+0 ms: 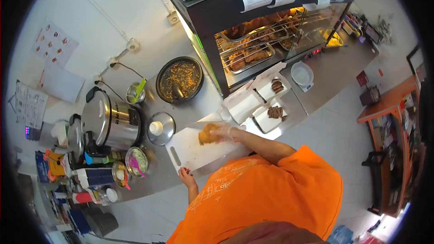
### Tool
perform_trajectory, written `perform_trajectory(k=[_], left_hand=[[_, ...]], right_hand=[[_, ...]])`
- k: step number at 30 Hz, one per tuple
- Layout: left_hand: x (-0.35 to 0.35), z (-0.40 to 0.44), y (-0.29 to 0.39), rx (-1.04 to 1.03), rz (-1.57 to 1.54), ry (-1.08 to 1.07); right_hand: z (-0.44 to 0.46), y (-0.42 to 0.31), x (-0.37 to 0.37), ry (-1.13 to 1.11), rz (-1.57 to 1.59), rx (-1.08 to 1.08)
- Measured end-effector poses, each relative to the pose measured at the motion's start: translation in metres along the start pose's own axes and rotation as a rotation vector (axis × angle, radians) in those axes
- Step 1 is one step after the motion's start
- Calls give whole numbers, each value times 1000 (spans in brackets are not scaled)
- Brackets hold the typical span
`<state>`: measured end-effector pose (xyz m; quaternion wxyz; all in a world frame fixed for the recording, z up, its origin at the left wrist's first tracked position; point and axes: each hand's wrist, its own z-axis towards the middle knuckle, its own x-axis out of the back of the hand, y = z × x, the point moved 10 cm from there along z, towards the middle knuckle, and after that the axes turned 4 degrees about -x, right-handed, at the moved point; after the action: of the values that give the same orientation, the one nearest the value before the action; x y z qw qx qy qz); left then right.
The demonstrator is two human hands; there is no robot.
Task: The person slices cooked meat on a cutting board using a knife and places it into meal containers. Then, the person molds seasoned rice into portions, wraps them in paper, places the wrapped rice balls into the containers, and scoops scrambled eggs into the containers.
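Note:
A white cutting board (192, 151) lies on the steel counter. My right hand (224, 133), in a clear glove, is closed round a golden-brown piece of fried food (207, 134) over the board. Bare and near the board's front left corner, by its handle slot, is my left hand (186, 175); its fingers are curled, and whether they hold anything is too small to tell. Right of the board, two open white boxes (236, 107) (267, 119) each hold dark brown food.
Behind the board sit a dark stone mortar (179, 80) and a lid (161, 129). A rice cooker (107, 119) and bowls (137, 161) stand left. A heated display cabinet (210, 40) rises behind the boxes; a white round container (302, 73) is to its front right.

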<state>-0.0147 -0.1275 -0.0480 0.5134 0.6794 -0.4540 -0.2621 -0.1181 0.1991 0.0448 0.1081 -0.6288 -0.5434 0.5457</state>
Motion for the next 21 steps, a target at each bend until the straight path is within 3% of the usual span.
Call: perform_trajectory(k=[2,5,8,11,17,21], left_hand=[[22,9,1,17,26,3],[48,23,8,13,84,-2],[75,37,10,13,108,-26],[90,48,19,-4,110,-58],[106,67,12,24,113,-95],[102,82,11,-3,102,-121]], right_hand=[[36,66,0,38,-121,-117],[87,156,31,356,-302,-348],[64,118,14,445,-821,-444],[11,32,-38,450,-1258,-334],[41,89,-48,509,-1781,160],[50,86,-43,521,-1704,72]])
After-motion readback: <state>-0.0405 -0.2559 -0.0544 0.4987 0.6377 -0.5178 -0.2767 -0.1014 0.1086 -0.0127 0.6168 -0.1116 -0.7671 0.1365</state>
